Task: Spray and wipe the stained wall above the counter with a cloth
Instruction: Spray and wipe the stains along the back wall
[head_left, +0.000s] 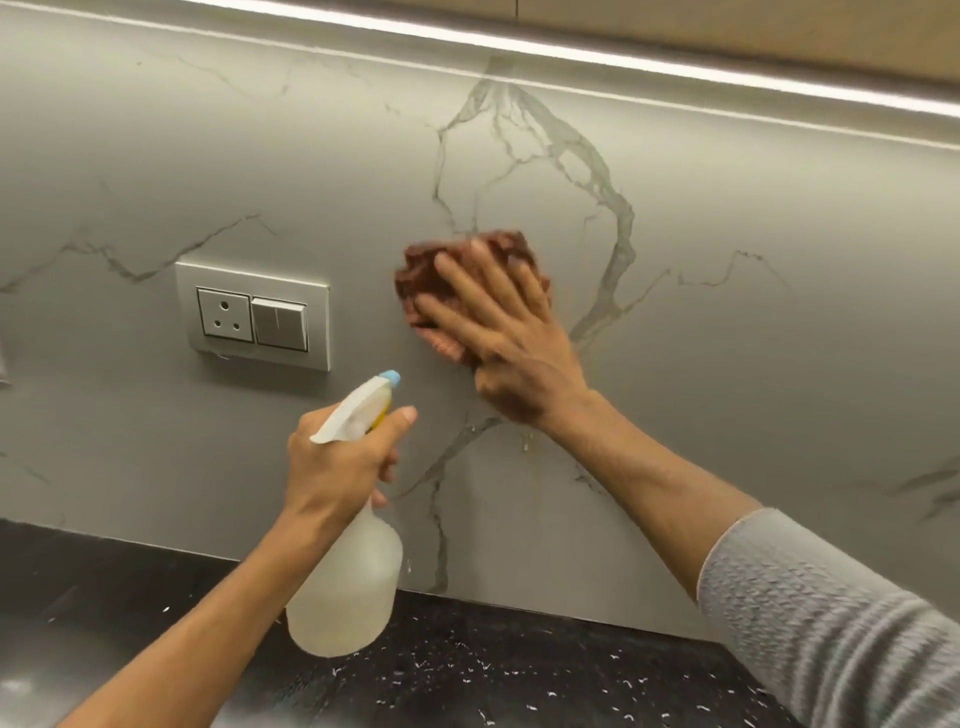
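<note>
In the head view, the right hand (498, 332) lies flat on a reddish-brown cloth (428, 270) and presses it against the grey, marble-veined wall (753, 270). Its grip is open: the fingers are straight and spread, and none of them curls round the cloth. The cloth bunches out past the fingertips and under the heel of the hand, and both look slightly blurred. The cloth sits about halfway up the wall, just right of a socket plate (253, 316), with a dark branching vein running above and to its right. A few wet drips (524, 441) show on the wall just below the right wrist. A grey knitted sleeve (831, 623) covers the right forearm. The left hand (337, 462) holds a spray bottle (348, 587) with its grip closed round the neck. One digit is stretched out beside the white spray head, and the blue nozzle tip points up toward the wall, near the socket plate. The bottle is translucent and pale, and its base hangs over the black speckled bench (493, 670). A light strip (571, 57) runs along the top of the wall.
</note>
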